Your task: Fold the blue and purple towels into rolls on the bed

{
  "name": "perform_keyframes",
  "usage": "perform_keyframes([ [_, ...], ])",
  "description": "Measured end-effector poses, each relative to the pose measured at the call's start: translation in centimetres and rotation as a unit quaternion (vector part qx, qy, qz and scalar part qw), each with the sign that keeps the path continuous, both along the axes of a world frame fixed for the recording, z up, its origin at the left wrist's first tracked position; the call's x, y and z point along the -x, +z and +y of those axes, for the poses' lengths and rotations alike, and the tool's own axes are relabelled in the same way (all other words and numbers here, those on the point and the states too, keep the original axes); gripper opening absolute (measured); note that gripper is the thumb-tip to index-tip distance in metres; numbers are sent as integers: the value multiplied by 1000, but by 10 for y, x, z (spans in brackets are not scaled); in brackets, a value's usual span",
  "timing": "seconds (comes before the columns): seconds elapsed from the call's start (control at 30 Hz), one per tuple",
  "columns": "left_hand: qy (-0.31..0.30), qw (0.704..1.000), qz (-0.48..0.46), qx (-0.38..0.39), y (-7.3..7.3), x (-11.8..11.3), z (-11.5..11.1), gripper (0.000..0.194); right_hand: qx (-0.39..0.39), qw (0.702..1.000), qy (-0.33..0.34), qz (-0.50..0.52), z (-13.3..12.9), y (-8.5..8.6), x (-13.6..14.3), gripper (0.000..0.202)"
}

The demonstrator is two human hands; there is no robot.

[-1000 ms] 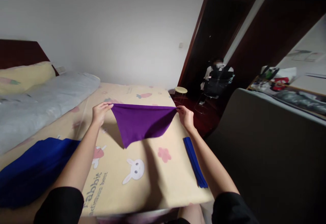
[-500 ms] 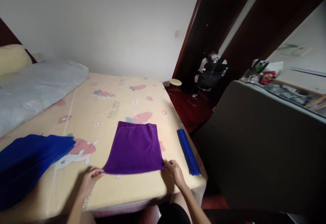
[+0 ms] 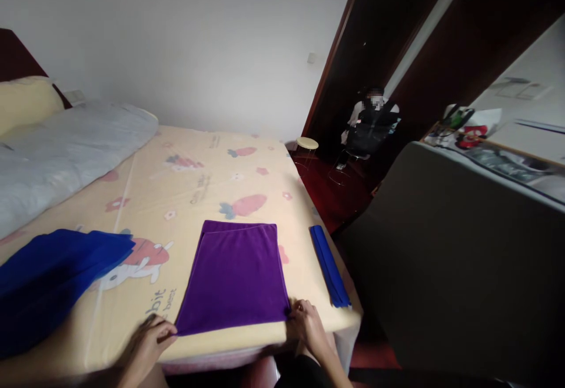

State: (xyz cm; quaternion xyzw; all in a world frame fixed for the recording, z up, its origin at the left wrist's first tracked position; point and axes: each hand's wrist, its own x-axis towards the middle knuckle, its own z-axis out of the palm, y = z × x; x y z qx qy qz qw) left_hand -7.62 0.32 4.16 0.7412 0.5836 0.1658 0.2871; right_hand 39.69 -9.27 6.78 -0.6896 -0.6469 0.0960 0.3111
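Note:
A purple cloth (image 3: 238, 276) lies folded and nearly flat near the front edge of the bed, its upper layers slightly offset at the far side. My left hand (image 3: 154, 338) pinches its near left corner. At the near right corner, my right hand (image 3: 306, 320) has its fingers closed on the cloth. To the right lies a narrow folded blue cloth (image 3: 329, 265). A larger, loosely spread blue cloth (image 3: 57, 276) rests on the left of the bed.
The bed (image 3: 203, 199) has a patterned yellow sheet, with a grey quilt (image 3: 83, 146) at the far left. A dark grey panel (image 3: 441, 258) stands on the right. Beyond the bed are a round stool (image 3: 307, 143) and a seated person (image 3: 373, 126).
Both hands have moved nearer to me, drawing the purple cloth's near edge towards the bed's front edge. The cloth lies flatter and longer now.

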Motion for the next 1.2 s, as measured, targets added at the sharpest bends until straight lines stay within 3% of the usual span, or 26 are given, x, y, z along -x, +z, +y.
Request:
perform_keyframes([
  [0.1, 4, 992, 118, -51, 11, -22, 0, 10, 7, 999, 41, -16, 7, 4, 8, 24],
  [0.2, -23, 982, 132, -131, 19, -78, 4, 24, 6, 998, 67, -19, 27, 0, 43, 39],
  [0.3, -80, 972, 109, -191, 11, -142, 7, 43, 15, 991, 129, -43, 48, -14, 95, 49],
  [0.37, -106, 965, 126, -203, -2, -166, 8, 50, 18, 985, 157, -71, 55, -27, 117, 51],
  [0.43, -91, 962, 164, -198, -17, -165, 8, 54, 16, 985, 144, -92, 53, -41, 117, 51],
  [0.5, -35, 959, 201, -197, -28, -143, 7, 56, 17, 989, 100, -109, 45, -53, 95, 51],
  [0.63, 58, 948, 225, -218, -27, -96, 6, 57, 24, 992, 6, -125, 25, -65, 43, 52],
  [0.73, 61, 948, 211, -228, -17, -106, 3, 57, 15, 992, -19, -124, 28, -58, 51, 53],
  [0.87, -78, 953, 177, -233, -13, -163, 2, 56, 3, 990, 91, -108, 50, -41, 106, 56],
  [0.93, -111, 952, 175, -225, -17, -178, 3, 54, 9, 988, 117, -103, 57, -38, 119, 57],
  [1.0, -94, 955, 188, -211, -21, -173, 6, 53, 20, 989, 99, -105, 56, -41, 110, 56],
  [1.2, 15, 949, 238, -207, -31, -115, 6, 59, 16, 990, 3, -137, 29, -64, 44, 56],
])
